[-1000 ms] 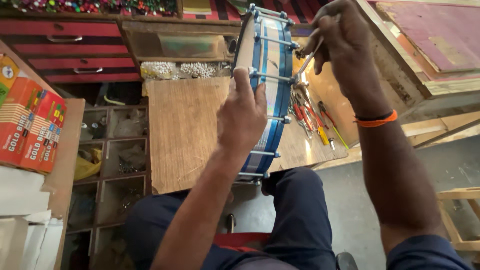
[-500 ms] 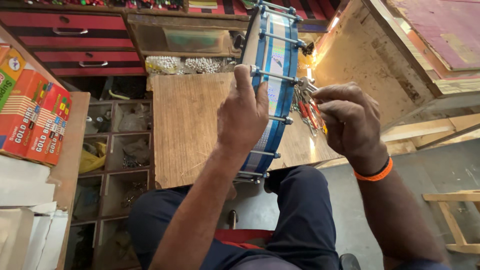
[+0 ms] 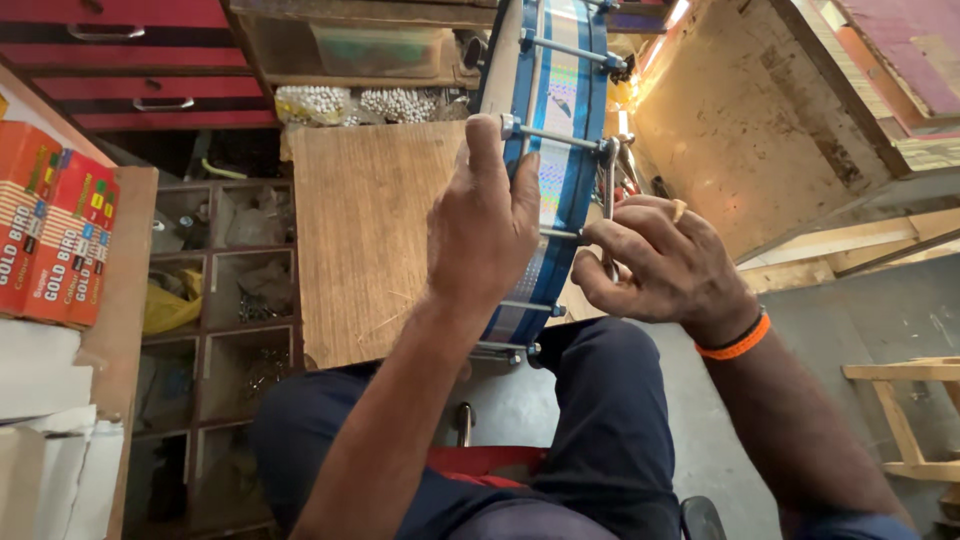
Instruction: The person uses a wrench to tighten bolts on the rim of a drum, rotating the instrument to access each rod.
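Head view: a blue drum (image 3: 548,170) with a shiny patterned band stands on its edge at the right edge of a wooden board (image 3: 365,235) that serves as the counter, its lower rim down by the person's lap. The left hand (image 3: 483,225) lies flat against the drum's near face, fingers curled over the rim and gripping it to steady the shell. The right hand (image 3: 655,265) is pressed together around a thin metal tool (image 3: 610,205), pinching it against one of the tension rods (image 3: 555,135) on the drum's side; an orange wristband (image 3: 738,340) sits on that wrist.

As a judgement, the work is well along: the rods that show appear seated in their lugs around the hoop, and one rod midway down the side is under the tool. How tight each one is cannot be told, and the far side of the drum is hidden.

Beyond the board's far edge lie white beads (image 3: 360,103); orange boxes (image 3: 50,235) stand to the left.
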